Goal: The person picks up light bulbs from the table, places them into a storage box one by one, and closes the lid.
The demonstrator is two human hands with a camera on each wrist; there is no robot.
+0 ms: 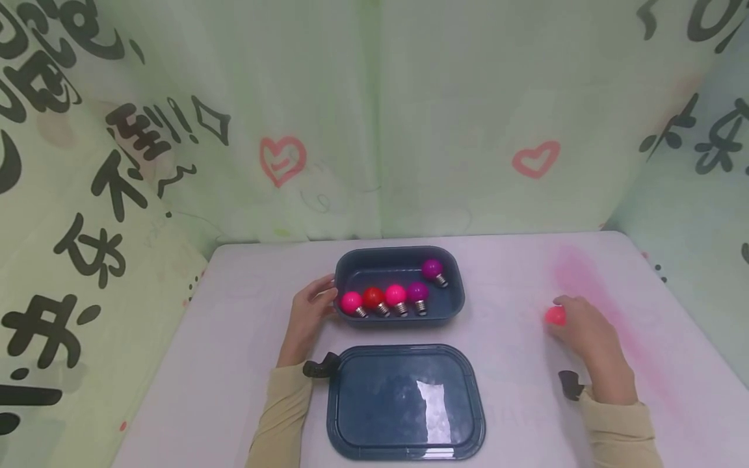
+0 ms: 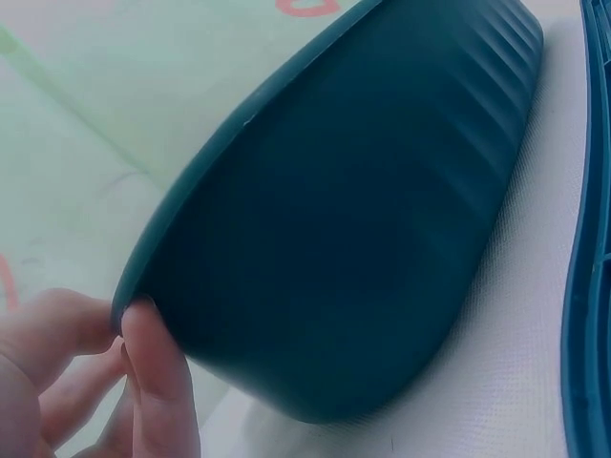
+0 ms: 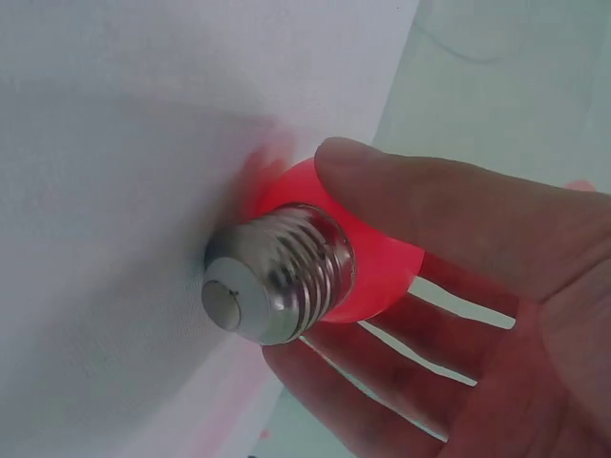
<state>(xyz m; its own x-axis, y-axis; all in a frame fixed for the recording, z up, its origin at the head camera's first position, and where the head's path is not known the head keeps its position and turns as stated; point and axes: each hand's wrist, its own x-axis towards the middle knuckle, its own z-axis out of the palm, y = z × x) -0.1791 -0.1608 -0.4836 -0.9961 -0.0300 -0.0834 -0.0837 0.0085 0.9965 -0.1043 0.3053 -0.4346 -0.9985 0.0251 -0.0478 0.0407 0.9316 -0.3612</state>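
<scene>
At the left end of a dark blue plastic box, my left hand pinches the rim between thumb and fingers. The left wrist view shows the fingertips right at the box's rim. Inside the box lie several small light bulbs: pink ones, a red one and purple ones, most in a row along the near side. Over at the right of the table, my right hand holds a pinkish-red bulb by its globe, thumb on one side and fingers on the other. Its metal screw base points away from the palm.
A dark blue lid lies flat on the white table in front of the box. Pink staining marks the table's right side. Light green curtains with drawn hearts and black writing surround the table at back and sides.
</scene>
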